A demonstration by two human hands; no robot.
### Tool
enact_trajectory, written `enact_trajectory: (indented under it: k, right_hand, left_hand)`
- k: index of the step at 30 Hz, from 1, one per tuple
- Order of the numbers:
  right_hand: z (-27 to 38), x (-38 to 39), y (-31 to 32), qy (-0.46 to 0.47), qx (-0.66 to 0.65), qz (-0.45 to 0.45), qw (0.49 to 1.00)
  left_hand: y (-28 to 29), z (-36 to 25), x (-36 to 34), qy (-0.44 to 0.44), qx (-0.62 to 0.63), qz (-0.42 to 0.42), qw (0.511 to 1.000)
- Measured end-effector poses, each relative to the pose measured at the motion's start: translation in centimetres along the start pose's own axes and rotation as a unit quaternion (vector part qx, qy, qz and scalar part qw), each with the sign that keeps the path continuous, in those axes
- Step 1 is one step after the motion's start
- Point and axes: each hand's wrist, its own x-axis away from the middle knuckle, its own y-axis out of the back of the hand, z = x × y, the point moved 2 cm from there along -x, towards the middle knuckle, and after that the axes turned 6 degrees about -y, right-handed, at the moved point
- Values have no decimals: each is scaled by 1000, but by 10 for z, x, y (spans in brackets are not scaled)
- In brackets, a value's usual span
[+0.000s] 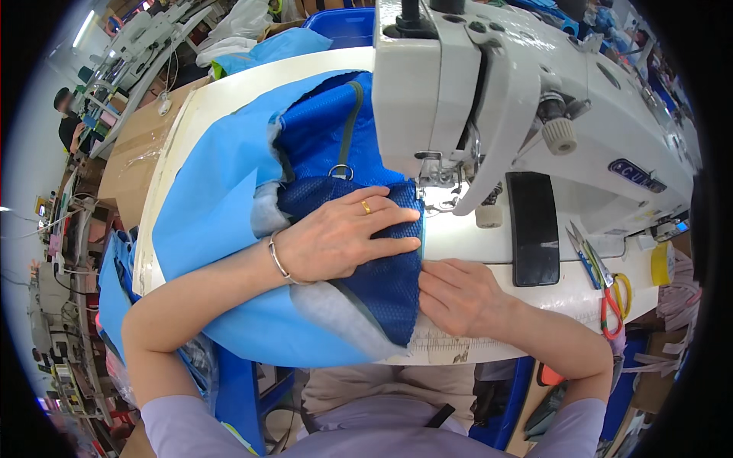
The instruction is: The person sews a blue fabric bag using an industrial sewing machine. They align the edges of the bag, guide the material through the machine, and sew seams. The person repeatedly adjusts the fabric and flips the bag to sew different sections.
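Observation:
A light blue fabric piece [210, 191] with white padding and a dark blue mesh panel [382, 294] is spread over the sewing table. The mesh panel's right edge runs up to the presser foot [427, 202] of a white sewing machine [519, 99]. My left hand [343, 233] lies on the mesh with its fingers stretched toward that edge, just left of the foot. Below it, my right hand [462, 296] is closed, pinching the panel's edge between thumb and fingers. A metal D-ring [341, 172] on a strap lies above my left hand.
A black rectangular pad [534, 229] lies right of the needle. Beyond it are blue-handled snips [588, 263], red-handled scissors [608, 298] and a yellow roll [661, 264]. A blue bin [347, 27] stands behind the table. Another person [70, 122] is far left.

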Motion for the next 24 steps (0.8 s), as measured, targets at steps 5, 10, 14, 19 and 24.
enact_trajectory:
  k: [5, 10, 14, 19, 24]
  right_hand:
    - [1, -1, 1, -5, -7, 9, 1000]
    - [1, -2, 0, 2, 7, 17, 1000]
    - [3, -1, -1, -8, 12, 24, 1000]
    - [-3, 0, -1, -31, -13, 36, 999]
    - [-8, -9, -3, -101, 40, 29, 994]
  left_hand:
    - [-3, 2, 2, 1, 26, -9, 1000]
    - [-3, 4, 4, -15, 25, 2, 1000]
    - [0, 2, 1, -22, 9, 19, 1000]
    - [2, 9, -5, -25, -2, 29, 999]
    - [17, 21, -9, 32, 29, -8, 999]
